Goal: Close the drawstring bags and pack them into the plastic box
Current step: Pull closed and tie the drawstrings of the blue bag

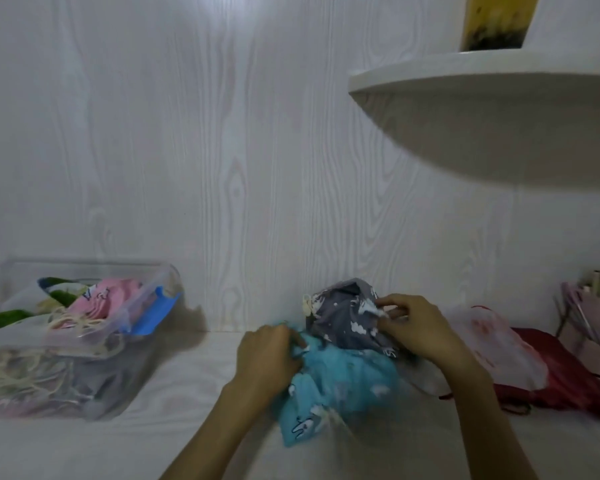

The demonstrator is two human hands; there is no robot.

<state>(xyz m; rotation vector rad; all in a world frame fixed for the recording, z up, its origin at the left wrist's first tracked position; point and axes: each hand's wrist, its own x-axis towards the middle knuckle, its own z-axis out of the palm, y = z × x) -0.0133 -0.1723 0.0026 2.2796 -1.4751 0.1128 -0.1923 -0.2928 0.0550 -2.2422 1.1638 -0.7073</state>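
Note:
A blue drawstring bag (340,393) with white animal prints lies on the white table in front of me. My left hand (267,355) grips its gathered top edge. Behind it stands a grey printed drawstring bag (347,320); my right hand (420,327) pinches the cloth at its upper right side. A clear plastic box (25,382) sits at the left, with several bags and cream cords inside, among them a pink bag (108,299).
A blue clip (160,310) sticks out at the box's right side. A white-pink bag (499,341) and a dark red bag (568,375) lie at the right. A pink holder (589,313) stands far right. A white shelf (492,109) juts from the wall overhead.

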